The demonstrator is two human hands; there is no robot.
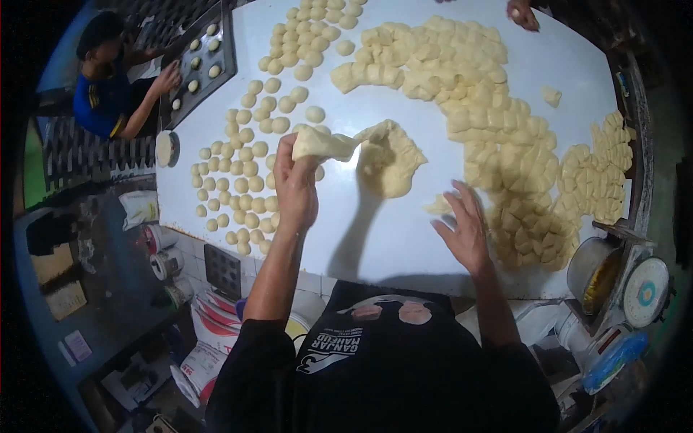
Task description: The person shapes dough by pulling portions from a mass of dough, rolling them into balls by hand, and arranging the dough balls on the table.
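Observation:
My left hand [296,189] is closed on a raised piece of dough [323,144], which stretches right toward a flat, uneven dough sheet [390,160] on the white table [404,249]. Whether the two are joined is hard to tell. My right hand [464,225] is over the table with its fingers spread, beside a small scrap of dough [437,206]. Round dough balls [256,184] lie in rows left of my left hand. Cut dough pieces [505,155] spread in a large mass beyond and right of my right hand.
At the upper left, a person [108,86] reaches to a dark tray [204,68] holding dough balls. Another person's hand [523,14] shows at the far edge. A metal pot [593,270] and a dial scale [645,291] stand at the right.

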